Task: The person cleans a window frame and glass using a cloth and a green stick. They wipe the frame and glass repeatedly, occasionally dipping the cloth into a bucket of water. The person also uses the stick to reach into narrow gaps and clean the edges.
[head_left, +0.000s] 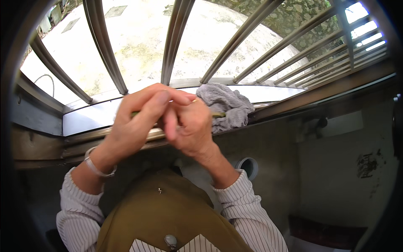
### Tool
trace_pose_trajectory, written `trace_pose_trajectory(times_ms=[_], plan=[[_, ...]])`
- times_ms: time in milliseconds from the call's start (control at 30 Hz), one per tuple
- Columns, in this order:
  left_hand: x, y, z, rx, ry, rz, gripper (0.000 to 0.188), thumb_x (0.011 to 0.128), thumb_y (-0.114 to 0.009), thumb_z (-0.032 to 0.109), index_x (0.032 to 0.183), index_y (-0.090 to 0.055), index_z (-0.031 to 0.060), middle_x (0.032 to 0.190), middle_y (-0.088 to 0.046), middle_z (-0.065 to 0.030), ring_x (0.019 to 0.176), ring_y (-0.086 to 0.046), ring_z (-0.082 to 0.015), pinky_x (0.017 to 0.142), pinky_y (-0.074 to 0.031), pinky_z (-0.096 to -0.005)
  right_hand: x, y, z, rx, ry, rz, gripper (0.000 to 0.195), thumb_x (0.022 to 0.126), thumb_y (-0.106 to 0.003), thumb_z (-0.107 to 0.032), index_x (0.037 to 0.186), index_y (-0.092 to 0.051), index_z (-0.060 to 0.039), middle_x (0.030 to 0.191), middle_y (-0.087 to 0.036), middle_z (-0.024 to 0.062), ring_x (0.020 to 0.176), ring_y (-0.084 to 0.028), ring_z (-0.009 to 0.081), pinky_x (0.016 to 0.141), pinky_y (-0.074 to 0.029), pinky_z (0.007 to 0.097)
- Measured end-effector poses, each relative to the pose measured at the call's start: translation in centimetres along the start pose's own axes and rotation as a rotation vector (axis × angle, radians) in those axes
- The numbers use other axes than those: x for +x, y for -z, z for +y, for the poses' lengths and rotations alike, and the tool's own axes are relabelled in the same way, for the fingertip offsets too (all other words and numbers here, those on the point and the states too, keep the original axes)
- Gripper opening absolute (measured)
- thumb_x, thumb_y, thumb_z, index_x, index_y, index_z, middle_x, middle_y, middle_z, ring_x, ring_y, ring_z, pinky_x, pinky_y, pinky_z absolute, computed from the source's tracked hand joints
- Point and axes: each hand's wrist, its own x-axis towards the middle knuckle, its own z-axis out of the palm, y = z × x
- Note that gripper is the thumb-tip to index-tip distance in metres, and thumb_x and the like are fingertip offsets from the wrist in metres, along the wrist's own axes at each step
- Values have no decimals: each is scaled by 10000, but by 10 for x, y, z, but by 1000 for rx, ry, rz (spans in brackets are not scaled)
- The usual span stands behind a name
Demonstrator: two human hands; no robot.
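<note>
My left hand (135,116) and my right hand (193,129) are pressed together in front of the window, their fingers overlapping and blurred. A thin green strip or stick (218,115) passes through both hands. One end sticks out past my right hand, and a bit of green shows behind my left thumb. The middle of it is hidden by the fingers. Just beyond my right hand, a crumpled grey cloth (228,104) lies on the window sill (89,119).
Metal bars (179,41) fence the window, with bright concrete ground (135,50) outside. A brown window frame (324,88) runs along the right. Below the sill, a round bucket-like container (248,167) stands near my right forearm.
</note>
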Motion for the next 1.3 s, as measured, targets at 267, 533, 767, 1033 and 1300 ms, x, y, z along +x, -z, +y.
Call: trace_pose_trajectory(times_ms=[267, 533, 767, 1033, 1300], plan=[[28, -31, 0, -66, 11, -114, 272, 1070, -453, 123, 1176, -647, -36, 857, -691, -53, 865, -645, -106, 946, -511, -294, -3, 32, 15, -6, -24, -14, 203, 749, -770, -126, 929, -694, -71, 759, -673, 95, 696, -646, 317, 631, -483, 413], [50, 15, 6, -344, 86, -317, 393, 1053, -506, 304, 1344, -591, 54, 1146, -707, -105, 1150, -637, -186, 1038, -468, -376, -13, 27, -22, 253, 12, -33, 211, 709, -783, -168, 803, -610, -93, 704, -587, 56, 632, -563, 277, 598, -424, 395], [96, -18, -104, 893, -536, -526, 445, 906, -578, 43, 1350, -585, 82, 1302, -622, -151, 1192, -595, -340, 1015, -479, -420, -16, 30, -72, 224, 199, 6, 405, 767, -794, -279, 691, -445, -90, 691, -393, 53, 616, -462, 241, 549, -335, 365], [58, 15, -60, 1162, 117, -515, 232, 950, -598, 234, 914, -653, 12, 896, -669, -201, 873, -634, -403, 782, -500, -486, -18, 34, -86, 192, 191, -21, 404, 848, -757, -332, 716, -494, -55, 665, -369, 47, 538, -408, 218, 494, -282, 340], [3, 50, -39, 1222, 51, -249, 294, 954, -614, 301, 852, -672, 31, 861, -662, -167, 843, -641, -384, 738, -506, -469, -5, 26, -101, 256, 285, 25, 417, 866, -735, -335, 713, -469, -52, 658, -343, 42, 514, -365, 199, 472, -263, 328]])
